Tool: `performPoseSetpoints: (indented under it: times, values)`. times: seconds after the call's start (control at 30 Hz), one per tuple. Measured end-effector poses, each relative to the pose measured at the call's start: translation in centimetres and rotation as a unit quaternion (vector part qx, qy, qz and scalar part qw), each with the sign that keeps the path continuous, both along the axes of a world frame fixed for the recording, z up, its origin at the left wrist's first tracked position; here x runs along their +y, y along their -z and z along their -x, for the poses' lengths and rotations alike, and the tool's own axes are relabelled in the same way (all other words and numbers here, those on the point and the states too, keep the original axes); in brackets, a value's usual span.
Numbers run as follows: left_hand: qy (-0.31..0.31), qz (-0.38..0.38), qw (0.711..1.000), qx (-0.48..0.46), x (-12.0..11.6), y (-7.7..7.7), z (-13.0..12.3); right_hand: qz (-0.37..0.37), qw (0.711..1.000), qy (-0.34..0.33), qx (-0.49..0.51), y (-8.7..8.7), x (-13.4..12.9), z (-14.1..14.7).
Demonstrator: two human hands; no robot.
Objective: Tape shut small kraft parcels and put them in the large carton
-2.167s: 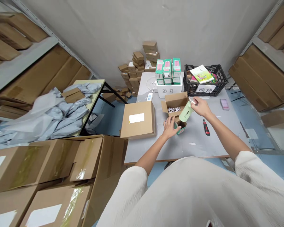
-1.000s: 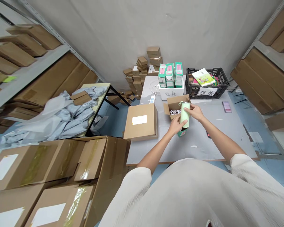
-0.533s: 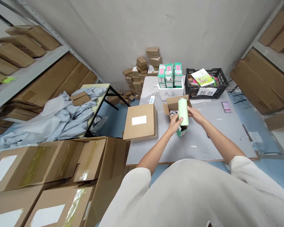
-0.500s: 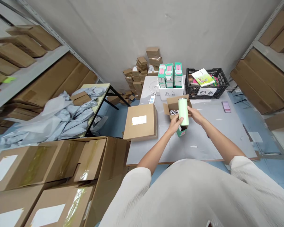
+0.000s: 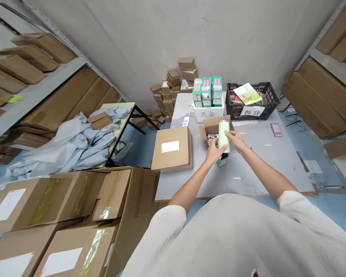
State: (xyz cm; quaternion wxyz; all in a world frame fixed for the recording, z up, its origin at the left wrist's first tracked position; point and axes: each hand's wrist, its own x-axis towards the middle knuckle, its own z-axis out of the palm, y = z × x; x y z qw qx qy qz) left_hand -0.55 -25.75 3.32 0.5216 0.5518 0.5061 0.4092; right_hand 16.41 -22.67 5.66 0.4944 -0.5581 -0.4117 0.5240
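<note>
A light green tumbler (image 5: 224, 135) is held upright between both hands above the table. My left hand (image 5: 215, 152) wraps round its lower left side. On the upper right side, my right hand (image 5: 235, 139) grips it with bent fingers. Just under the tumbler stands a green carton (image 5: 222, 161) with its top open, partly hidden by the tumbler and my left hand. Behind them is an open cardboard box (image 5: 212, 125) with crumpled printed paper (image 5: 212, 136) inside.
A closed cardboard box (image 5: 173, 150) sits at the left of the grey table (image 5: 248, 173). A white bin (image 5: 209, 114) of green cartons and a black crate (image 5: 252, 111) stand at the back. A purple pixelated item (image 5: 276, 130) lies at right. Large boxes (image 5: 109, 196) crowd the left.
The right hand has shifted slightly left on the tumbler, its fingers reaching further over the front. The left fingers have moved a little round the lower part. The whole view shifts slightly.
</note>
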Motion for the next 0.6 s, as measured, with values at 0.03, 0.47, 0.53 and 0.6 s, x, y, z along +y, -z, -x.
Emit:
performPoseSetpoints:
  times: [0.03,0.47,0.53,0.6]
  values:
    - [-0.005,-0.008,1.000,0.010,0.0,0.0,-0.1,0.001,1.000,0.006,0.003,0.0,0.0,0.1]
    - [0.122,0.090,0.967,-0.206,0.4,0.3,0.9,0.037,0.987,-0.127,0.096,-1.4,-0.3,-0.7]
    - [0.123,0.109,0.964,-0.208,0.4,0.4,1.0,0.029,0.986,-0.126,0.106,-1.5,-0.2,-0.7]
    - [0.112,0.129,0.967,-0.190,0.6,0.5,1.0,0.020,0.990,-0.100,0.095,-1.5,-0.1,-0.7]
